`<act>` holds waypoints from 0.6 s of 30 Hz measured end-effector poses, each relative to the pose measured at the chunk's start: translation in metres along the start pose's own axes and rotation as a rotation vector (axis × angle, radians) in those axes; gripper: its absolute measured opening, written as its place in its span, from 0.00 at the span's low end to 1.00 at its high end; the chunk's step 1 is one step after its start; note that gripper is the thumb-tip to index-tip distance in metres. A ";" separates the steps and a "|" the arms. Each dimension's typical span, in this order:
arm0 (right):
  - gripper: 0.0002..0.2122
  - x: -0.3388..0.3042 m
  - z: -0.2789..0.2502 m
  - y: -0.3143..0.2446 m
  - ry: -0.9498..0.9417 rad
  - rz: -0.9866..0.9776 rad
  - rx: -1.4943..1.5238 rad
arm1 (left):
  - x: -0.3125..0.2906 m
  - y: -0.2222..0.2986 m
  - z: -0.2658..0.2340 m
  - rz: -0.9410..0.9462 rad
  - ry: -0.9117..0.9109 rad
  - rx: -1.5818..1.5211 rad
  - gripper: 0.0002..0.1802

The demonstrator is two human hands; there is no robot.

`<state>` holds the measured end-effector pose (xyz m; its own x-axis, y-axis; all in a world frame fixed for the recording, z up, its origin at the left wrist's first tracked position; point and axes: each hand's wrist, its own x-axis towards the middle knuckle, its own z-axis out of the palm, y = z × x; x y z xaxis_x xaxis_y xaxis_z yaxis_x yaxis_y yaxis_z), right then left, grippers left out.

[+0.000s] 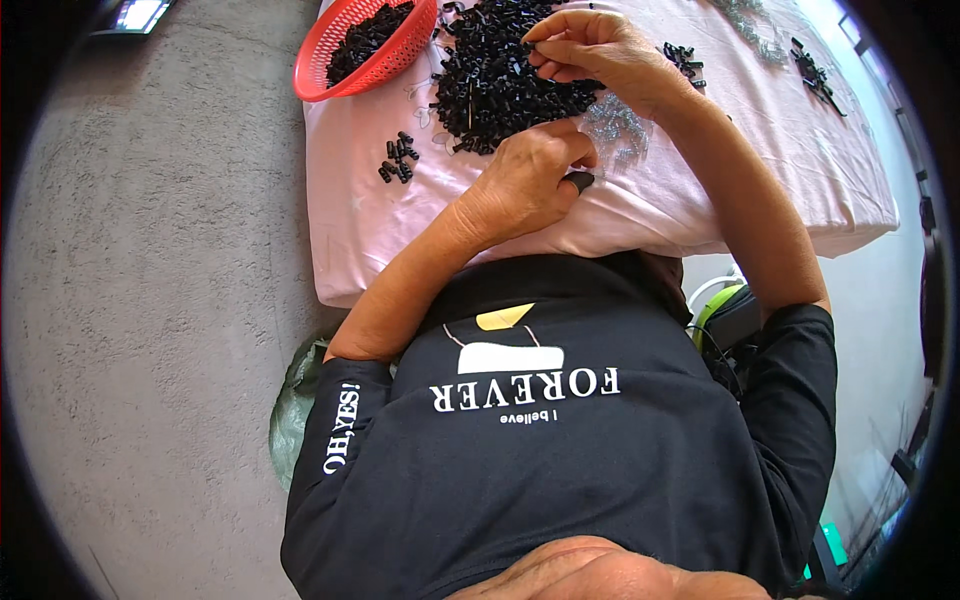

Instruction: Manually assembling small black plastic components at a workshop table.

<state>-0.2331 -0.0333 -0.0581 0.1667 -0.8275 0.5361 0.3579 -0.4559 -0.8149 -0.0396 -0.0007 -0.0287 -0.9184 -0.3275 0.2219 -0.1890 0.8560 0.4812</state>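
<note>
**Mixing and spilling look like the likeliest mishaps**

The person's left hand (540, 172) is bent over the near part of the pink cloth (350, 235), its fingers curled in narrow with a dark item (579, 181) at the tips; whether that is a held part or a finger cover, I cannot tell. The right hand (590, 52) reaches over the main pile of small black pieces (480, 75), thumb and forefinger drawn close together. Whether they grip a piece is too small to tell.

A heap of clear pieces (617, 128) lies beside that pile, near the left hand and alongside the right forearm. The two sorts could easily mingle if that forearm drops or sweeps sideways, and pale bits would be hard to spot among the folds.

The red basket (397, 68), also full of black parts, sits tilted at the left edge and seems to reach past it; a bump could tip its load onto the floor (165, 260). A little cluster of black parts (398, 158) lies left of the left hand, where a careless elbow or a tug on the cloth might scatter it. Finally, such tiny parts could slip from a loose pinch.
</note>
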 end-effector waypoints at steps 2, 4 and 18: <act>0.09 -0.001 -0.003 0.004 -0.172 -0.284 0.004 | -0.001 0.001 -0.001 -0.019 -0.001 0.010 0.16; 0.10 -0.006 0.012 -0.016 0.164 0.311 -0.230 | -0.006 -0.001 -0.001 -0.035 0.043 -0.011 0.16; 0.10 -0.007 0.013 -0.020 0.125 0.386 -0.204 | -0.010 -0.003 0.001 0.066 0.068 0.046 0.13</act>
<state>-0.2295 -0.0146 -0.0428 0.1358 -0.9772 0.1635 0.1011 -0.1505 -0.9834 -0.0307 0.0003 -0.0333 -0.9040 -0.2946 0.3099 -0.1459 0.8938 0.4240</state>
